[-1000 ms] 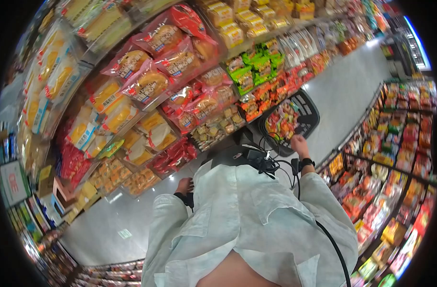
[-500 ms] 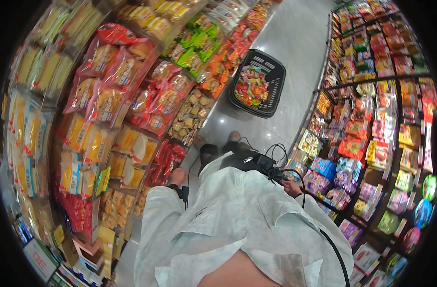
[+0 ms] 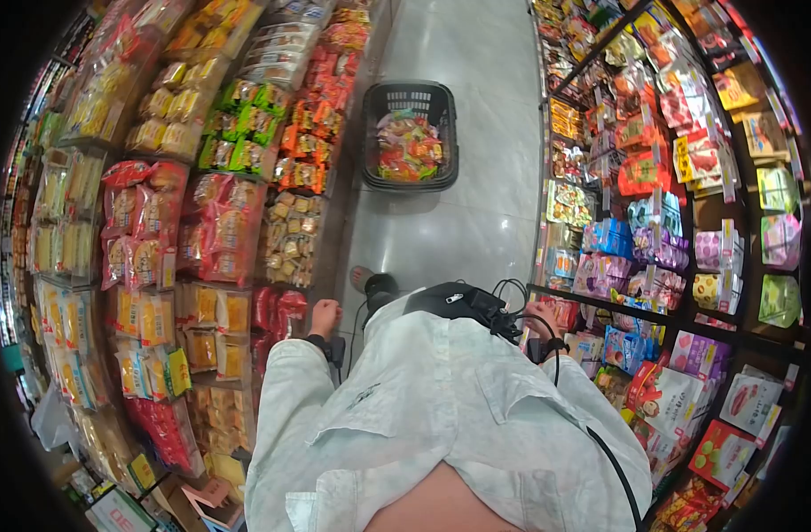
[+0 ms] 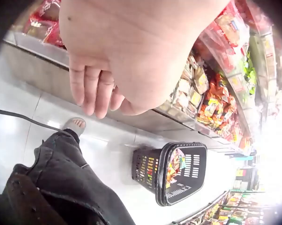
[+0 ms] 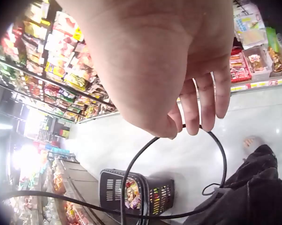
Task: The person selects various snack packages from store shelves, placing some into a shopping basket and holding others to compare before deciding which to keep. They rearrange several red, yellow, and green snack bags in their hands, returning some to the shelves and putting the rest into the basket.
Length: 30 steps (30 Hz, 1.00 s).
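Note:
My left hand hangs beside my body near the left shelves, its fingers loosely bent and nothing in them. In the left wrist view the hand shows a bare palm. On the other side my right hand hangs near the right racks. The right wrist view shows that hand with relaxed, slightly spread fingers; a black cable loops past its fingertips. A black shopping basket stands on the floor ahead, apart from both hands. Colourful wrapped snacks lie inside it.
Shelves along the left hold packaged breads, green packets and orange packets. Racks of bagged snacks line the right. Grey tiled floor runs between them. Cables hang by a black pouch at my waist.
The view has turned so the aisle now runs straight ahead. My right hand, at the basket a second ago, has come away to my side. The basket stands on the floor.

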{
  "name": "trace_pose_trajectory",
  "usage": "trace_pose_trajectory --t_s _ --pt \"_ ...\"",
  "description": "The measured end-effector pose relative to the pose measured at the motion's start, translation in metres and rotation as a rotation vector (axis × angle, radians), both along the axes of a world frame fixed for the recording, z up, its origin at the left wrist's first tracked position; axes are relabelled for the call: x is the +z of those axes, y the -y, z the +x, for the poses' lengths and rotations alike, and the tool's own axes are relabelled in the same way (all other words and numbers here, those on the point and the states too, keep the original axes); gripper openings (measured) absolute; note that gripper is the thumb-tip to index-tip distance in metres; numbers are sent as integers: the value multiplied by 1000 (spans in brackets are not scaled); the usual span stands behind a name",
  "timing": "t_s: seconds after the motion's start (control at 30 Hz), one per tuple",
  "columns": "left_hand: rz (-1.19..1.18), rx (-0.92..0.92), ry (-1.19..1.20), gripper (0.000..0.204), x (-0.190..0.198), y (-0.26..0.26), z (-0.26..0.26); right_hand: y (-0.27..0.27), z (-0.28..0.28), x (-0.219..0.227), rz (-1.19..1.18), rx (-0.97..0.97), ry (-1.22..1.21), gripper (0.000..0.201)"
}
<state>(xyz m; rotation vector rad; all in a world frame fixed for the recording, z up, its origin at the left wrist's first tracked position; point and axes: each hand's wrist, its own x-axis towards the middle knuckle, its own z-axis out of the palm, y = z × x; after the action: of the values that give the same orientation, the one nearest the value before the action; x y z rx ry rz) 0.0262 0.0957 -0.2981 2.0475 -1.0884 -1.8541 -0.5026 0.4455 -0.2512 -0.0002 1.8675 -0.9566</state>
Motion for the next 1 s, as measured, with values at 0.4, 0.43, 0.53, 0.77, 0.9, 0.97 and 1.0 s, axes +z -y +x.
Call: trace_pose_trajectory --t_s 0.4,0.43,0.53,0.77,0.9,0.97,1.0 --pt "97 -570 65 28 -16 -162 -51 -188 -32 -74 235 936 -317 12" --pt "4 -700 124 29 -6 -167 -59 -184 -35 -76 218 829 -304 13" --pt "-309 -1117 327 34 14 -179 -85 -166 -55 -69 93 321 -132 13" --pt "-202 -1041 280 33 15 -133 -206 -105 -136 -33 100 103 -180 25" --pt "-160 -840 204 35 -9 -84 -273 -65 -183 21 164 33 -103 20" --pt "-65 -680 140 38 -2 -45 -331 -52 -206 18 212 -2 -34 20" --pt "-66 -659 112 40 -12 -24 -356 -36 -215 43 206 -6 -92 20"
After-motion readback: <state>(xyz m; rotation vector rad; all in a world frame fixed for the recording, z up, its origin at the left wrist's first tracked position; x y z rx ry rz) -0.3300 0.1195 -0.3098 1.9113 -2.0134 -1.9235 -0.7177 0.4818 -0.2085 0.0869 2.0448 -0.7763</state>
